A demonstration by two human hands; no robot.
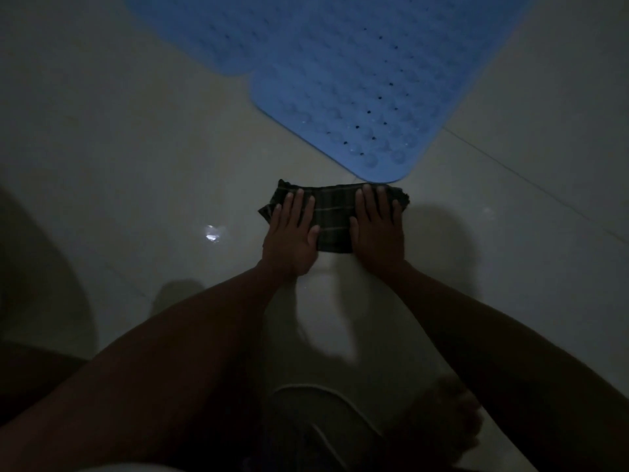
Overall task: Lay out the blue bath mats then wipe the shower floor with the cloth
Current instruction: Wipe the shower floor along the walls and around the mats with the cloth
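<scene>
While both hands press flat, left hand (289, 238) and right hand (379, 229) fingers (299, 206) lie extended, ungrasping, on the dark striped cloth (332, 221); blue bath mats (340, 90) lie just beyond the fingertips on the shower floor (136, 158).

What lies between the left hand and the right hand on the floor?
In the head view, the middle of the dark striped cloth spans the gap between the left hand and right hand, both pressed flat on it.

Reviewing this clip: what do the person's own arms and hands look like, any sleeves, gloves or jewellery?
Both forearms are bare up to the frame edge, with no sleeve cuffs in view. The left hand and right hand wear no gloves. No watch, bracelet or ring shows at the wrists or fingers, though the dim light could hide small details.
</scene>
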